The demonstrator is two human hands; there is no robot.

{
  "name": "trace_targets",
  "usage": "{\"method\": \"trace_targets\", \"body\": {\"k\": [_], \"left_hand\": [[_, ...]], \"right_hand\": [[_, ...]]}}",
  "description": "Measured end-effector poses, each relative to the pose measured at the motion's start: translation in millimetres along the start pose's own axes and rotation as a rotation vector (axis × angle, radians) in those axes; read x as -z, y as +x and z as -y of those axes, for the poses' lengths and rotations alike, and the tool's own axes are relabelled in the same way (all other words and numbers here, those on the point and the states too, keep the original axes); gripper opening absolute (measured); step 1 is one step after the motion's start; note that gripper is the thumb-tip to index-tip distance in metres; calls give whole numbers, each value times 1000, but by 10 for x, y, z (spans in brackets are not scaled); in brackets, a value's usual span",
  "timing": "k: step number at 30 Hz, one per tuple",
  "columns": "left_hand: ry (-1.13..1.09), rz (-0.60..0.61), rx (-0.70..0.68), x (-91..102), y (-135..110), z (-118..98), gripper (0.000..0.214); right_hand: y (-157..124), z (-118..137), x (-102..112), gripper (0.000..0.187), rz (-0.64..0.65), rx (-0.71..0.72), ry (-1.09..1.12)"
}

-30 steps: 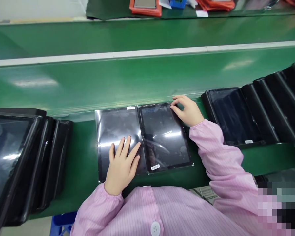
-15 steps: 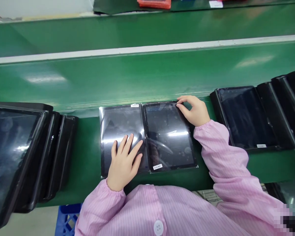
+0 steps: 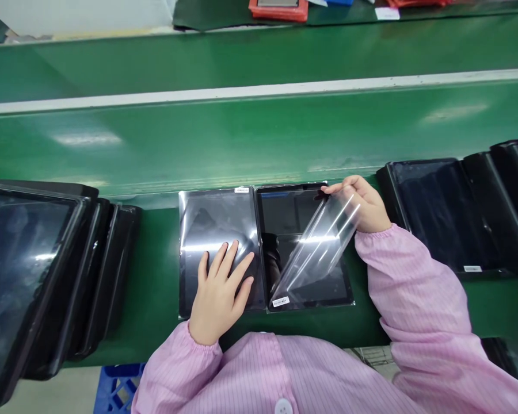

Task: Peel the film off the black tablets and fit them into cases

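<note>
Two black tablets lie side by side on the green bench. My left hand point(image 3: 220, 290) rests with fingers spread on the left tablet point(image 3: 211, 221), whose glossy film carries a small label at the top. A clear protective film point(image 3: 313, 244) is partly peeled off the right tablet point(image 3: 282, 215). Its upper corner is pinched in my right hand point(image 3: 360, 201), above that tablet's top right corner. The film folds diagonally across the screen and still lies against it near the label at the lower left.
Several black tablets point(image 3: 21, 259) lean in an overlapping stack at the left. Another overlapping row point(image 3: 440, 213) lies at the right. A green wall point(image 3: 242, 132) rises behind the bench. Red items point(image 3: 280, 10) sit on the shelf above, and a blue crate point(image 3: 116, 388) stands below.
My right hand has lifted the film's top corner and drawn it right and slightly toward me, baring part of the right tablet's screen. My left hand stays on the left tablet.
</note>
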State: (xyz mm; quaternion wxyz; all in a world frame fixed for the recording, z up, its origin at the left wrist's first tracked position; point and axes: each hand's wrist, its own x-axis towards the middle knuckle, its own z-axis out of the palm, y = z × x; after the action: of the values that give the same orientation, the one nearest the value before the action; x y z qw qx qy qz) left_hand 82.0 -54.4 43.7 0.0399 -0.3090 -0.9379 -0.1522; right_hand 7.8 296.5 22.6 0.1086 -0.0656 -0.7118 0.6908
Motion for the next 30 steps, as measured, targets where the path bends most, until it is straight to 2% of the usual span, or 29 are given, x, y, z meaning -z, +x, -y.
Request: {"method": "trace_targets", "body": {"k": [9, 16, 20, 23, 30], "left_hand": [[-22, 11, 12, 6, 14, -10, 40], [-10, 29, 8, 28, 25, -12, 40], [-10, 31, 9, 27, 7, -2, 41], [-13, 37, 13, 32, 1, -12, 41], [8, 66, 28, 100, 155, -145, 43]], "right_hand": [[14, 34, -44, 40, -45, -14, 8], [-19, 150, -79, 33, -32, 21, -95], [-1, 113, -95, 31, -29, 82, -95], [7, 78, -105, 25, -42, 60, -41], [-6, 54, -90, 20, -41, 78, -15]]}}
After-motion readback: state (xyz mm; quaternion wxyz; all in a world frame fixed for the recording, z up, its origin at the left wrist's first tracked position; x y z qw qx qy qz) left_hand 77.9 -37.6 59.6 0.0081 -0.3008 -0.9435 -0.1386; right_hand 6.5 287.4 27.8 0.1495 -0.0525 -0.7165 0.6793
